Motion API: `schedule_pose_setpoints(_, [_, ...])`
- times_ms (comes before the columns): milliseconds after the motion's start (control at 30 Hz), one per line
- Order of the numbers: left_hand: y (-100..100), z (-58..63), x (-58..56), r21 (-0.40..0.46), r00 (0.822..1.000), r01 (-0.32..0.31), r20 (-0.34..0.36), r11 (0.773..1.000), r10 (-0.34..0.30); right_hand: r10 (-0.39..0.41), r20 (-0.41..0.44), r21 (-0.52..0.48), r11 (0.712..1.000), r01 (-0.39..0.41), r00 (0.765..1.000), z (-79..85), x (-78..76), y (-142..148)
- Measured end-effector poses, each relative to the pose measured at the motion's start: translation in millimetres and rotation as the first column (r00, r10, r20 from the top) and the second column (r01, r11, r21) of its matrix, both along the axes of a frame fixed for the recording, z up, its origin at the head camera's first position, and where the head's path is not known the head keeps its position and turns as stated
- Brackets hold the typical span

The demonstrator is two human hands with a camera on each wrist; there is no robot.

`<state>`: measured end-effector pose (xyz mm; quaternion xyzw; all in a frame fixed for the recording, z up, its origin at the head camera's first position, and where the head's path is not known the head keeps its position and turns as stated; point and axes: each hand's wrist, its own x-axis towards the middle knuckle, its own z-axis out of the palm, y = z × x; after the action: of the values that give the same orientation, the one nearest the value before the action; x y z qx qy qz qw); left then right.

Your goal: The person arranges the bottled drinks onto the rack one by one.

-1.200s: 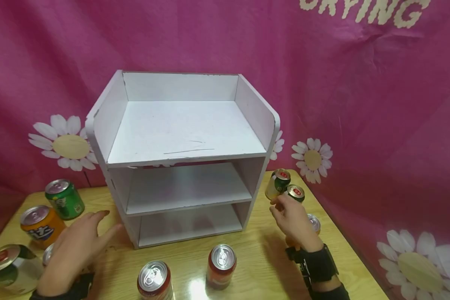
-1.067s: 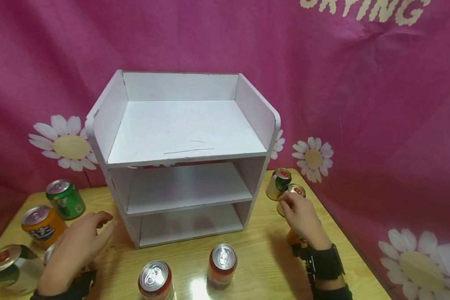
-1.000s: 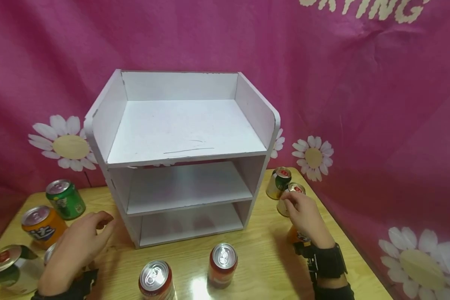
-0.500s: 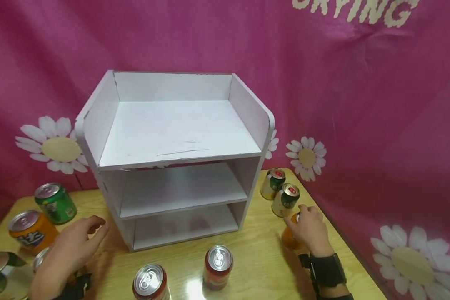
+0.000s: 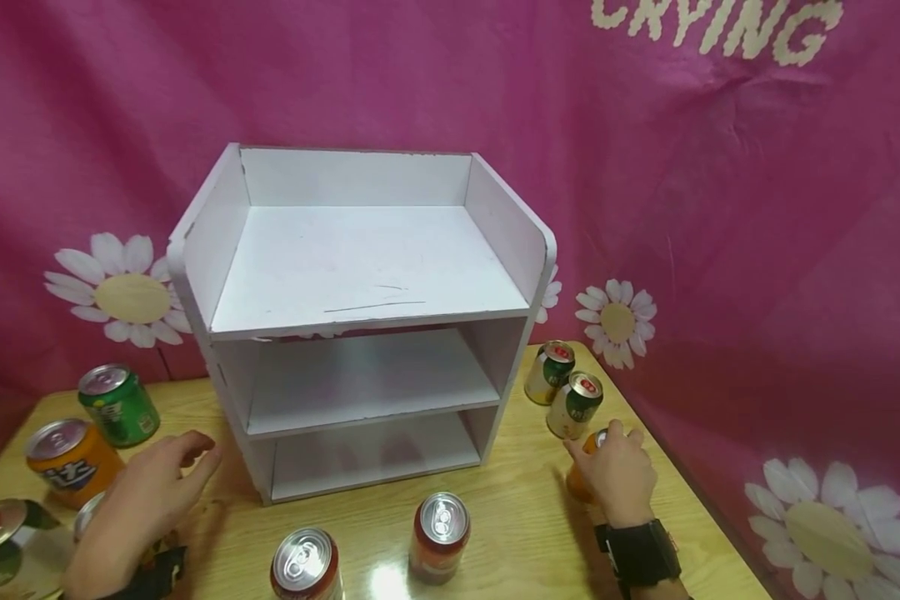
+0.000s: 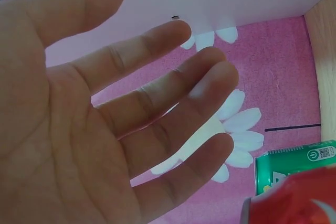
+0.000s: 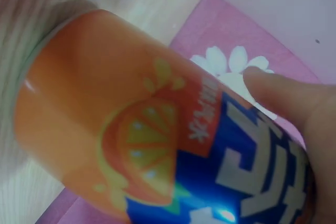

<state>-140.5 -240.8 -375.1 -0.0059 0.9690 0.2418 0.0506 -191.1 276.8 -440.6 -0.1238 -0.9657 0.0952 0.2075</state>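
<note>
My right hand is at an orange soda can that stands on the table to the right. The thumb lies along one side of the can near its top; the other fingers reach round its far side, partly hidden. In the head view the hand covers much of that can. My left hand hovers over the left side of the table, holding nothing, its fingers loosely bent and spread. Beneath its wrist a red can is partly hidden. Beside it stand an orange can and a green can.
A white shelf unit with bare shelves stands mid-table. Two red cans are in front of it. Two green-and-cream cans stand beyond my right hand; another similar can is at front left. A pink floral curtain hangs behind.
My right hand has come back toward me from the green-and-cream cans to the orange soda can, its fingers lowering around the top. My left hand has stayed nearly in place.
</note>
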Motion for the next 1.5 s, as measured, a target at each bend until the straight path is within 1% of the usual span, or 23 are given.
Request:
schedule_pose_setpoints(133, [3.2,-0.4,-1.1,-0.009,1.000,0.005,-0.015,1.000,-0.005,-0.006,-0.033,-0.017,1.000,0.005,0.999,-2.8,-0.4,2.0])
schedule_pose_setpoints(233, [5.3,-0.6,-1.6,-0.020,1.000,0.007,-0.023,1.000,-0.008,0.015,-0.035,-0.029,0.999,-0.016,0.999,-2.1,-0.9,4.4])
schedule_pose_setpoints(533, [5.1,0.5,-0.2,-0.028,0.999,0.026,-0.021,0.999,-0.026,0.107,0.005,-0.017,0.994,-0.106,0.994,7.9,1.6,12.5])
schedule_pose_setpoints(700, [3.6,1.6,-1.0,-0.029,0.999,0.032,-0.015,0.999,-0.032,0.191,-0.011,-0.006,0.982,-0.191,0.982,20.2,5.1,12.6])
schedule_pose_setpoints(800, [2.9,1.9,-1.9,-0.031,0.999,0.037,-0.012,0.999,-0.037,0.262,-0.039,0.031,0.965,-0.261,0.964,31.2,7.0,10.8])
schedule_pose_setpoints(900, [2.4,1.6,-2.5,-0.030,0.999,0.038,-0.004,0.999,-0.038,0.322,-0.049,0.042,0.946,-0.320,0.945,44.8,10.1,7.4])
schedule_pose_setpoints(1000, [2.4,1.1,-2.8,-0.034,0.999,0.041,-0.002,0.999,-0.041,0.365,-0.052,0.041,0.931,-0.363,0.930,60.4,13.2,1.5])
schedule_pose_setpoints(1100, [2.5,0.2,-2.7,-0.043,0.999,0.048,-0.015,0.998,-0.049,0.416,-0.061,0.040,0.909,-0.414,0.907,78.9,16.2,-5.7])
schedule_pose_setpoints(1300, [0.9,-1.9,-1.5,-0.040,0.998,0.060,-0.027,0.997,-0.061,0.516,-0.104,-0.009,0.854,-0.520,0.850,118.1,21.0,-16.9])
schedule_pose_setpoints(1367, [0.5,-2.1,-1.1,-0.043,0.998,0.061,-0.025,0.997,-0.062,0.541,-0.129,-0.018,0.837,-0.547,0.831,128.5,21.4,-19.1])
schedule_pose_setpoints(1467, [0.3,-3.1,-0.4,-0.055,0.997,0.068,-0.042,0.996,-0.070,0.583,-0.170,-0.011,0.805,-0.593,0.795,142.1,21.9,-22.4])
schedule_pose_setpoints(1500, [0.0,-3.2,-0.8,-0.057,0.997,0.067,-0.031,0.996,-0.068,0.596,-0.179,-0.006,0.795,-0.607,0.782,146.8,22.4,-24.1])
